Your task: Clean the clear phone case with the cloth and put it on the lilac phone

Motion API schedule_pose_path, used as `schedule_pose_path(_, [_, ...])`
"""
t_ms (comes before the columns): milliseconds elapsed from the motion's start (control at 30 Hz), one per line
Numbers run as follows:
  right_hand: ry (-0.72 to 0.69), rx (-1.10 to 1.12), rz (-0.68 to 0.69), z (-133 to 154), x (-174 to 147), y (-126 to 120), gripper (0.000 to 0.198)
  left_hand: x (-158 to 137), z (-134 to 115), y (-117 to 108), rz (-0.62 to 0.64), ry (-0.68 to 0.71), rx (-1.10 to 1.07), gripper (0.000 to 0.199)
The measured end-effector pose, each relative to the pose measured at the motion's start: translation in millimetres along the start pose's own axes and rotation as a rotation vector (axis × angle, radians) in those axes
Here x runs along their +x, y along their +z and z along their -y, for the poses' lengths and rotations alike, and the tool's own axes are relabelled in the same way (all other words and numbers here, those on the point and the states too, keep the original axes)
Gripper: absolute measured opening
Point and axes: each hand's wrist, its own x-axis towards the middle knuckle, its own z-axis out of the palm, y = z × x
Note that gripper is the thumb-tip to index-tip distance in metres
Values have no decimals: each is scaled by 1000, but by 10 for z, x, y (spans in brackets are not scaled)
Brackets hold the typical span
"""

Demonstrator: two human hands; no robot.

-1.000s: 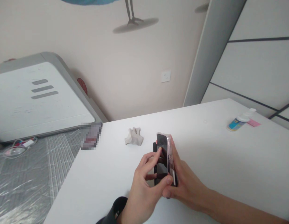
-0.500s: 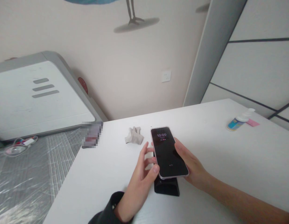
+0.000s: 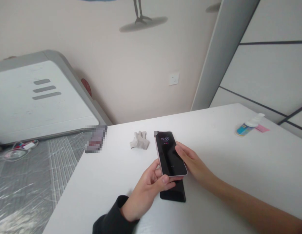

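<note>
Both hands hold a smartphone (image 3: 170,156) above the table, its dark screen facing up and showing 10:00. My left hand (image 3: 149,188) grips the phone's lower left corner, thumb at the near edge and fingers partly hidden beneath. My right hand (image 3: 197,164) is closed along its right side, with the thumb on the edge of the screen. Under the phone, a second flat black object with a glossy face (image 3: 174,194) lies on the white table (image 3: 111,191); the phone and my left fingers cover its far part.
A crumpled grey cloth (image 3: 140,140) lies left of the phone. At the right stand a small pump bottle (image 3: 248,126), tilted in view, and a pink piece (image 3: 262,128) behind it. A blurred-out item (image 3: 96,139) rests at the table's left edge. A wall (image 3: 131,81) rises behind.
The phone has shifted slightly left and its near end has risen, showing more of the black object below. My left hand has gone from loosely spread fingers to gripping the phone's lower corner.
</note>
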Motion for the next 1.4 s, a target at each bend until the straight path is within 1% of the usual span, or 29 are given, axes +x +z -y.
schedule_pose_path(100, [58,46,54,-33,28,-29,55,-5,-14,-17,-44,16,30,56])
schedule_pose_path(233, [172,124,182,-54,52,-72,56,7,-38,-37,-149,47,42,51])
schedule_pose_path(300, [184,156,238,-58,48,-87,52,21,-48,-48,-192,57,39,51])
schedule_pose_path(400, [180,162,276,-87,39,-108,49,39,-55,-61,-233,54,37,56])
schedule_pose_path(567, [177,193,312,-166,51,-133,61,53,-43,-69,-285,61,34,58])
schedule_pose_path(667, [203,215,317,-179,58,-126,65,55,-26,-72,-301,54,41,57])
schedule_pose_path(767, [216,228,289,-176,49,-108,65,52,-13,-77,-312,52,46,55])
schedule_pose_path(933, [193,215,258,-158,23,-80,61,50,-18,-89,-307,66,33,55])
schedule_pose_path(1033, [192,217,248,-158,14,-76,66,53,-33,-88,-302,67,13,54])
schedule_pose_path(1300, [197,136,208,-182,5,-81,77,65,-43,-84,-315,31,0,59])
schedule_pose_path(1400, [194,125,209,-167,-3,-81,80,68,-32,-93,-312,31,-5,57])
